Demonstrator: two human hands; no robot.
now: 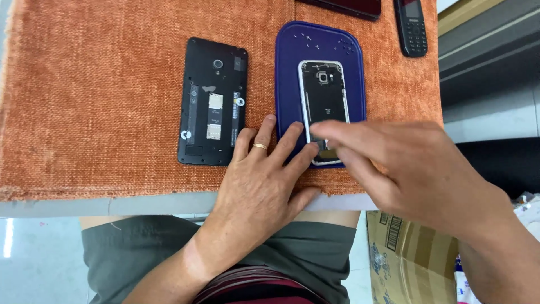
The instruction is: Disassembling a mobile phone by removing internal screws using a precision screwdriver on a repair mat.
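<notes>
A small opened smartphone (pixel 324 95) with a silver frame and bare black insides lies on a dark blue mat (pixel 292 62). My left hand (pixel 261 186), a gold ring on one finger, rests flat at the mat's lower left edge, its fingertips touching the phone's lower left corner. My right hand (pixel 410 166) reaches in from the right, and its fingertips press on the lower end of that phone. Whether something small is pinched there is hidden. To the left lies a larger black phone (pixel 212 101) with its back cover off.
An orange woven cloth (pixel 95 101) covers the grey table. A black keypad phone (pixel 410 25) and a dark red flat device (pixel 346 7) lie at the far edge. A cardboard box (pixel 405 253) stands on the floor at the lower right.
</notes>
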